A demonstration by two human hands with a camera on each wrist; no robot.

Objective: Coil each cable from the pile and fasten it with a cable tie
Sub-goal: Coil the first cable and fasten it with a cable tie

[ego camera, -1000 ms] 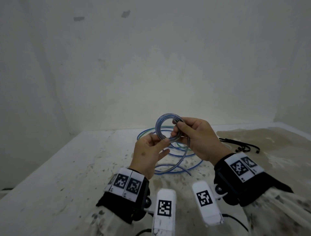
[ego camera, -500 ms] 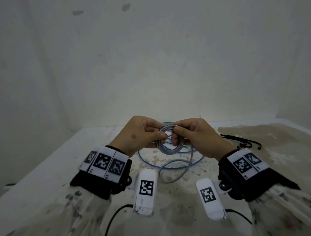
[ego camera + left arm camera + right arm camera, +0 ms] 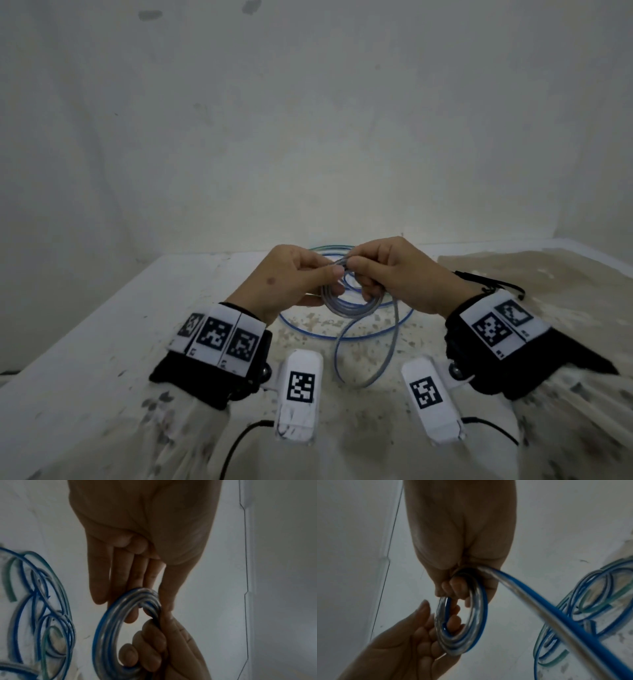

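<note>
Cable coil (image 3: 346, 305) is up off the worktop (image 3: 102, 342), both hands on it: left hand (image 3: 291, 277) and right hand (image 3: 397, 274) pinch its top, loose tail dangling below.

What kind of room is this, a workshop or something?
Probably a bare recording booth or makeshift workbench: a plain white wall, a stained white table, loose blue cables, and tracking markers strapped to the wrists.

A stained white table (image 3: 102, 342) stands in a corner of scuffed, pale plaster walls (image 3: 308, 120).
</note>
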